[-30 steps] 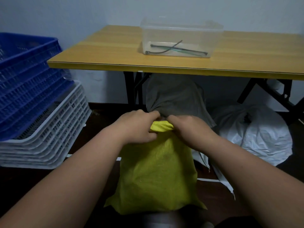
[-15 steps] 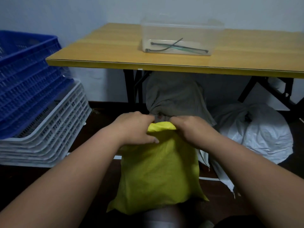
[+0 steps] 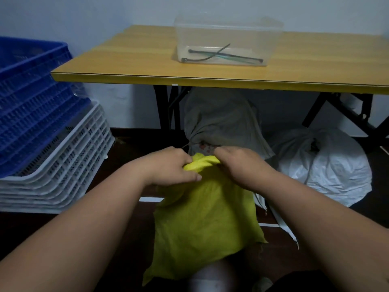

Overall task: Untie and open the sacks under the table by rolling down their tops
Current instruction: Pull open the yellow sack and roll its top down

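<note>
Yellow sack (image 3: 202, 224) stood on floor before worktop (image 3: 210, 81). Bunched top lay crosswise between left hand (image 3: 168, 167) and right hand (image 3: 237, 165); both were clenched on it, equally near.

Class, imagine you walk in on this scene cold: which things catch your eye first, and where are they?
First the yellow sack on the floor in front, its bunched top gripped by the left hand and right hand. Behind it, under the wooden table, sit a grey sack and a white sack. Blue crates are stacked at the left.
</note>
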